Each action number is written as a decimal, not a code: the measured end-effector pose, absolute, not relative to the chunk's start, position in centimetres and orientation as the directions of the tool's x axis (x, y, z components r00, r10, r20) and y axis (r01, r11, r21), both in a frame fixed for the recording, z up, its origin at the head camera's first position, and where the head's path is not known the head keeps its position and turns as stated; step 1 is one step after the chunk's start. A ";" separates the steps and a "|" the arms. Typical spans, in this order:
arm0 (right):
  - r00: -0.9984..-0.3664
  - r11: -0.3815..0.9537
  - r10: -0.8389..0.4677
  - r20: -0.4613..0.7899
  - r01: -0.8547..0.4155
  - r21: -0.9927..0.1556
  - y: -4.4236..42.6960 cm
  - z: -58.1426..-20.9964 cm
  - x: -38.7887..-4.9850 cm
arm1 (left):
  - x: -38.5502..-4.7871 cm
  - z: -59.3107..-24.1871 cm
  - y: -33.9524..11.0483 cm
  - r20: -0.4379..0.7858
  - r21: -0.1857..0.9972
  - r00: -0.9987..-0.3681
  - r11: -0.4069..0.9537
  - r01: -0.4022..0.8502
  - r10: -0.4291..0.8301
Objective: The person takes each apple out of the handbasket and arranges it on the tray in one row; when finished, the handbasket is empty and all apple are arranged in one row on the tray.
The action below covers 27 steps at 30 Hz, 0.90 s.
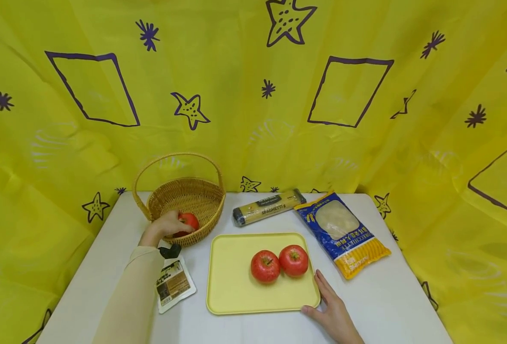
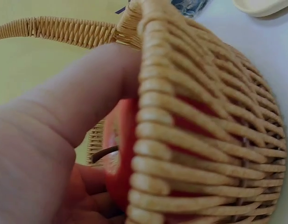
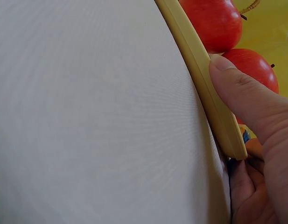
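Observation:
A wicker basket (image 1: 200, 197) with an arched handle stands at the back left. Inside it, at the near wall, my left hand (image 1: 167, 226) grips a red apple (image 1: 189, 220). The left wrist view shows thumb and fingers on either side of that apple (image 2: 116, 177), whose far part is hidden behind the weave. Two more red apples (image 1: 265, 266) (image 1: 294, 261) sit side by side on the right half of a yellow tray (image 1: 229, 282). My right hand (image 1: 332, 313) holds the tray's near right corner, thumb on the near edge and fingers along the right side.
A spaghetti pack (image 1: 269, 207) lies behind the tray. To the right is a blue and orange orecchiette bag (image 1: 341, 234). A white pouch (image 1: 175, 284) with a dark label lies left of the tray, below the basket. A yellow curtain (image 1: 236, 62) hangs behind the white table (image 1: 86, 296).

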State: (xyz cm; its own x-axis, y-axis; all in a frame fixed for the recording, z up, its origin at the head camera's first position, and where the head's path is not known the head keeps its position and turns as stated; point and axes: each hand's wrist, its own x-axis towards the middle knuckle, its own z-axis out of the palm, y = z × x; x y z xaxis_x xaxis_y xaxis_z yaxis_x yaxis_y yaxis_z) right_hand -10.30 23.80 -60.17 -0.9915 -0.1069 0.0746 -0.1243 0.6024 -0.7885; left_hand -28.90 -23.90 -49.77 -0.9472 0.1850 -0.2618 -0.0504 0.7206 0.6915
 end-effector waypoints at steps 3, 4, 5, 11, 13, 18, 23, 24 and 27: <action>-0.990 0.600 -0.109 0.088 -0.136 -0.789 23.8 -60.1 -10.3 | -28.9 -49.8 -23.8 -0.233 0.703 -0.961 0.709 -0.062 0.146; -0.990 0.601 -0.109 0.087 -0.136 -0.788 23.8 -60.1 -10.3 | -28.9 -49.8 -23.7 -0.222 0.705 -0.966 0.707 -0.064 0.133; -0.990 0.601 -0.109 0.085 -0.134 -0.788 23.8 -60.1 -10.4 | -28.9 -49.7 -23.7 -0.208 0.710 -0.971 0.702 -0.065 0.121; -0.993 0.597 -0.107 0.054 -0.108 -0.795 23.8 -60.0 -10.3 | -28.1 -48.9 -23.2 -0.100 0.780 -0.992 0.625 -0.029 0.078; -0.993 0.597 -0.104 0.046 -0.099 -0.796 23.8 -59.9 -10.3 | -27.7 -48.5 -22.9 -0.075 0.816 -0.994 0.578 -0.018 0.074; -0.995 0.600 -0.101 0.015 -0.073 -0.796 23.8 -59.9 -10.4 | -26.4 -47.4 -21.8 -0.010 0.859 -0.996 0.510 0.035 0.085; -0.995 0.607 -0.100 0.003 -0.064 -0.792 23.7 -59.9 -10.4 | -24.7 -46.0 -20.2 0.060 0.858 -0.990 0.499 0.119 0.131; -0.995 0.607 -0.100 0.003 -0.064 -0.792 23.7 -59.8 -10.4 | -24.3 -45.8 -19.9 0.076 0.856 -0.987 0.499 0.138 0.144; -0.995 0.607 -0.101 0.009 -0.069 -0.792 23.7 -59.8 -10.4 | -23.1 -45.2 -18.9 0.111 0.848 -0.978 0.496 0.186 0.177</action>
